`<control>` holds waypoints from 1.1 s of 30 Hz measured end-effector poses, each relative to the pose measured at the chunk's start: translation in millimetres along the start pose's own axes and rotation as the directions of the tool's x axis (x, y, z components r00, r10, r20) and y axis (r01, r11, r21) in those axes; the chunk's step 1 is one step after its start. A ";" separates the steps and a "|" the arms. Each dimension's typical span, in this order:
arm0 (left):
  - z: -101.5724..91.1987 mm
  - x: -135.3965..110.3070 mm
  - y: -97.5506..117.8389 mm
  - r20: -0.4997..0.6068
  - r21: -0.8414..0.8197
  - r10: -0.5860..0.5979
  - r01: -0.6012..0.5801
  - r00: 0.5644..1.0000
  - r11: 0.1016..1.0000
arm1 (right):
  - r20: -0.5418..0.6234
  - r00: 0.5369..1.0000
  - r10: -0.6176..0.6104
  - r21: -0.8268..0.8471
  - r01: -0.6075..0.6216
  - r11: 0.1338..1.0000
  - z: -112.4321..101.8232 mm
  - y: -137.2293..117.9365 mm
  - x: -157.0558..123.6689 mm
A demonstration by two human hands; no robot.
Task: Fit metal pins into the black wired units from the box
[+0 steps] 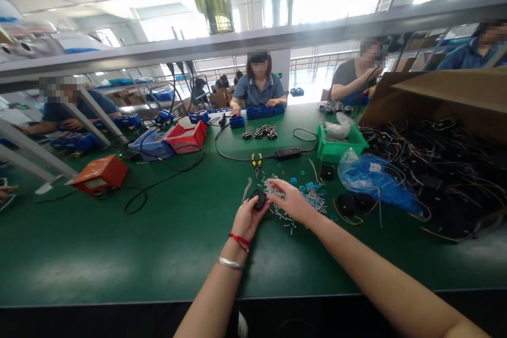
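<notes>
My left hand (249, 216) is closed around a small black round-cornered part (259, 199), with a pale lead (247, 188) sticking out beside it. Just to the right is my right hand (292, 202), its thumb close to the black part and its fingers curved but apart. I see nothing held in it. Beneath and around it lies a loose heap of small silvery screws (316, 200), mixed with blue rings (293, 180). Pliers with yellow-and-black handles (257, 163) rest beyond my hands.
On the green table (158, 243) stand a green bin (341, 152), a red bin (185, 140) and an orange box (100, 175). A blue plastic bag (380, 179) borders a heap of wired black parts (435, 169). A cable with a black box (288, 153) crosses ahead. Co-workers (259, 87) sit opposite.
</notes>
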State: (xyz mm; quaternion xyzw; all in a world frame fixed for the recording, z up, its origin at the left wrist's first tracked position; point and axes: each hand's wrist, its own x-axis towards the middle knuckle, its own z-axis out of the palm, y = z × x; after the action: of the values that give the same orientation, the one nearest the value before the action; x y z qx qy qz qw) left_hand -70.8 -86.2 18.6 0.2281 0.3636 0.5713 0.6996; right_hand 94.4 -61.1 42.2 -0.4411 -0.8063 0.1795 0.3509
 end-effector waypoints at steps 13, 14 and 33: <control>-1.7 -3.9 9.7 -0.204 -0.141 -0.068 0.039 0.977 0.989 | -0.028 0.964 0.265 -0.347 -0.258 0.902 -3.7 93.6 9.3; -1.4 -4.0 7.5 -0.210 -0.138 -0.081 0.053 0.974 0.989 | -0.054 0.966 0.252 -0.316 -0.256 0.914 -4.8 87.4 9.0; 6.2 -16.7 -24.7 0.034 -0.149 -0.036 0.041 0.999 0.988 | -0.023 0.996 -0.089 0.239 0.091 0.967 24.1 -1.9 -11.2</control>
State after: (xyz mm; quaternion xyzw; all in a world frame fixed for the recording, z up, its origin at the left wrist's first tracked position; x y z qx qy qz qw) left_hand -51.8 -107.7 8.5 0.1767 0.3131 0.5796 0.7313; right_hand 79.9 -71.1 22.1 -0.3596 -0.7958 0.2568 0.4141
